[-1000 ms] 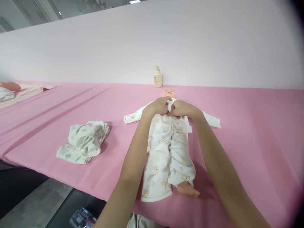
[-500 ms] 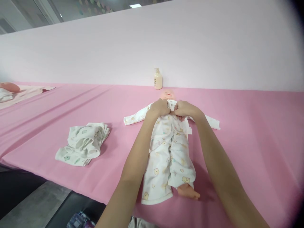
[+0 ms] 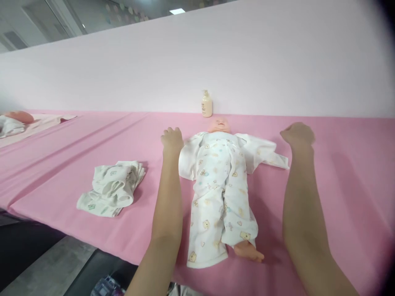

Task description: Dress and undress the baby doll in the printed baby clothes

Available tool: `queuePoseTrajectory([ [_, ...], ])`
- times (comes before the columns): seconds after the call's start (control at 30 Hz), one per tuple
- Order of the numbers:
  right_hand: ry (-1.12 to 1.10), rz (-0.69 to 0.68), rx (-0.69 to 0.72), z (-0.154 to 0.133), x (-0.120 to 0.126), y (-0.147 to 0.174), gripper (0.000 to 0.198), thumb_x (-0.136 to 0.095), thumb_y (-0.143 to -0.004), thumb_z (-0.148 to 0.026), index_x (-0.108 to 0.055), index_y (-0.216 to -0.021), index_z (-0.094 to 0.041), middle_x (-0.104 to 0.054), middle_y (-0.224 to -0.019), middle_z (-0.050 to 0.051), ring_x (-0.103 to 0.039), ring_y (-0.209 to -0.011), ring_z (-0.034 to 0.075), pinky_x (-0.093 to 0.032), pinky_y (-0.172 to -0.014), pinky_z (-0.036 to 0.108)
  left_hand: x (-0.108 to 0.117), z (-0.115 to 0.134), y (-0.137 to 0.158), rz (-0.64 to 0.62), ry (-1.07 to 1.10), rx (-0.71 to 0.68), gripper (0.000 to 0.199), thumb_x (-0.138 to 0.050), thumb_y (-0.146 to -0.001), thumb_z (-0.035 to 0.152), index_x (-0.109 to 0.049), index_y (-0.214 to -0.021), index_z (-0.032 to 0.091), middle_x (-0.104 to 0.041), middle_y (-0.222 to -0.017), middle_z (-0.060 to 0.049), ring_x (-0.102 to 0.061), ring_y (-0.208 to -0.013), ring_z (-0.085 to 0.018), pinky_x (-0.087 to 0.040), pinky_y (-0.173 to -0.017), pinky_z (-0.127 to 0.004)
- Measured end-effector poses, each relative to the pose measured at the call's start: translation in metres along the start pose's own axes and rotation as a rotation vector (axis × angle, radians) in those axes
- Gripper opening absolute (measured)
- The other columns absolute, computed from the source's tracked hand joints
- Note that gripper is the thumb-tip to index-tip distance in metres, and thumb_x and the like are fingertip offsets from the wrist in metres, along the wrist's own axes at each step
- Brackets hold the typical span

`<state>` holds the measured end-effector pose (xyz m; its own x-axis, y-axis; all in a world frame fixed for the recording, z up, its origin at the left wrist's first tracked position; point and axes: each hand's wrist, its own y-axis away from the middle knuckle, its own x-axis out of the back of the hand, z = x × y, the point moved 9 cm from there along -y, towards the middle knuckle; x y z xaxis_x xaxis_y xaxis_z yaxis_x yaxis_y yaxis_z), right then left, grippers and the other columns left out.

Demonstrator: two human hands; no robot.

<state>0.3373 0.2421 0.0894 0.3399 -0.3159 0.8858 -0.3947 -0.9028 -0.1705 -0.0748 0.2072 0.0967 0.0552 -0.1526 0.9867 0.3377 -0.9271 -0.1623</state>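
On the pink padded surface a baby doll (image 3: pixel 220 125) lies on its back, head away from me. Its white shirt (image 3: pixel 257 148) is spread to both sides. White trousers printed with little bears (image 3: pixel 212 185) reach up over its chest. One bare foot (image 3: pixel 247 250) sticks out of the right trouser leg; the left leg's end shows no foot. My left hand (image 3: pixel 172 139) is just left of the shirt's left flap, its short-looking fingers slightly apart and holding nothing visible. Beyond the right sleeve's end, my right hand (image 3: pixel 298 133) is curled into a fist, apart from the doll.
A cream pump bottle (image 3: pixel 206 104) stands against the white wall behind the doll's head. Folded white printed cloth (image 3: pixel 112 187) lies to the left. Farther left, part of another doll (image 3: pixel 21 116) rests on a pale cloth. The padded surface's front edge (image 3: pixel 74 238) runs along the lower left.
Both hands have left the doll's chest and moved outward, one to each side. The shirt front, earlier gathered under my hands, now lies spread, and the trousers' waist shows high on the chest.
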Motion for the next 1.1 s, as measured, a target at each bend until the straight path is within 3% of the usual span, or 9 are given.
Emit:
queuePoseTrajectory([
  [0.1,-0.1,-0.01,0.01,-0.001,0.007,0.004,0.022,-0.058,-0.079,-0.023,-0.068,-0.095,-0.011,-0.067,-0.093,0.016,-0.061,-0.088,0.026,-0.046,-0.072,0.038,-0.002,0.03,0.007,-0.148,0.092,-0.225,0.06,-0.051,-0.085,0.026,-0.033,-0.141,0.021,-0.038,-0.145,-0.014,-0.041,-0.131,-0.027,-0.042,-0.099,-0.036],
  [0.23,-0.328,-0.085,0.421,-0.096,-0.004,0.048,0.02,-0.052,-0.084,-0.023,-0.068,-0.089,-0.013,-0.068,-0.09,0.008,-0.059,-0.08,0.018,-0.044,-0.072,0.029,-0.012,0.097,0.036,-0.43,0.175,-0.625,0.071,-0.057,-0.076,0.052,-0.034,-0.14,0.033,-0.03,-0.152,-0.002,-0.043,-0.13,-0.026,-0.043,-0.099,-0.033],
  [0.33,-0.178,-0.094,0.652,-0.158,-0.033,0.086,0.026,-0.041,-0.087,-0.014,-0.067,-0.09,-0.011,-0.068,-0.087,0.01,-0.058,-0.077,0.018,-0.041,-0.069,0.028,-0.016,0.118,0.042,-0.424,0.125,-0.645,0.073,-0.065,-0.067,0.053,-0.045,-0.131,0.023,-0.044,-0.14,-0.009,-0.053,-0.117,-0.028,-0.047,-0.091,-0.033],
  [0.4,-0.051,-0.067,0.686,-0.174,-0.059,0.101,0.025,-0.043,-0.085,-0.012,-0.067,-0.092,-0.009,-0.067,-0.089,0.013,-0.058,-0.079,0.021,-0.04,-0.068,0.029,-0.02,0.121,0.041,-0.384,0.126,-0.612,0.07,-0.069,-0.063,0.05,-0.051,-0.122,0.017,-0.051,-0.13,-0.014,-0.056,-0.112,-0.028,-0.047,-0.088,-0.033],
  [0.57,0.001,0.172,0.729,-0.168,-0.086,0.114,0.031,-0.04,-0.089,-0.02,-0.068,-0.088,-0.007,-0.066,-0.09,0.018,-0.057,-0.089,0.026,-0.037,-0.076,0.035,-0.038,0.11,0.042,-0.374,0.221,-0.557,0.05,-0.066,-0.067,0.052,-0.055,-0.102,0.017,-0.064,-0.111,-0.009,-0.059,-0.103,-0.029,-0.041,-0.094,-0.042],
  [0.73,-0.008,0.198,0.736,-0.16,-0.089,0.119,0.039,-0.037,-0.091,-0.022,-0.07,-0.075,-0.01,-0.066,-0.076,0.015,-0.055,-0.073,0.023,-0.033,-0.072,0.035,-0.042,0.097,0.055,-0.173,0.521,-0.654,0.034,-0.054,-0.079,0.052,-0.054,-0.091,0.02,-0.066,-0.088,-0.002,-0.061,-0.079,-0.02,-0.043,-0.073,-0.03],
  [0.9,0.014,0.205,0.779,-0.157,-0.084,0.141,0.042,-0.037,-0.093,-0.025,-0.072,-0.074,-0.01,-0.067,-0.074,0.015,-0.056,-0.074,0.023,-0.032,-0.074,0.035,-0.047,0.079,0.084,0.061,0.549,-0.668,0.032,-0.045,-0.088,0.049,-0.053,-0.1,0.02,-0.065,-0.101,-0.004,-0.058,-0.095,-0.023,-0.039,-0.083,-0.036],
  [1.0,0.026,0.195,0.797,-0.15,-0.084,0.154,0.042,-0.038,-0.093,-0.028,-0.072,-0.073,-0.012,-0.068,-0.073,0.013,-0.056,-0.072,0.022,-0.032,-0.072,0.034,-0.047,0.076,0.102,0.141,0.497,-0.693,0.035,-0.05,-0.086,0.048,-0.051,-0.105,0.019,-0.063,-0.108,-0.006,-0.054,-0.102,-0.025,-0.036,-0.087,-0.039],
  [1.1,0.013,0.18,0.72,-0.136,-0.084,0.162,0.043,-0.038,-0.093,-0.03,-0.073,-0.075,-0.013,-0.07,-0.074,0.012,-0.057,-0.07,0.02,-0.03,-0.067,0.032,-0.047,0.075,0.113,0.175,0.438,-0.669,0.03,-0.051,-0.086,0.044,-0.052,-0.103,0.019,-0.063,-0.104,-0.005,-0.053,-0.099,-0.025,-0.035,-0.087,-0.039],
])
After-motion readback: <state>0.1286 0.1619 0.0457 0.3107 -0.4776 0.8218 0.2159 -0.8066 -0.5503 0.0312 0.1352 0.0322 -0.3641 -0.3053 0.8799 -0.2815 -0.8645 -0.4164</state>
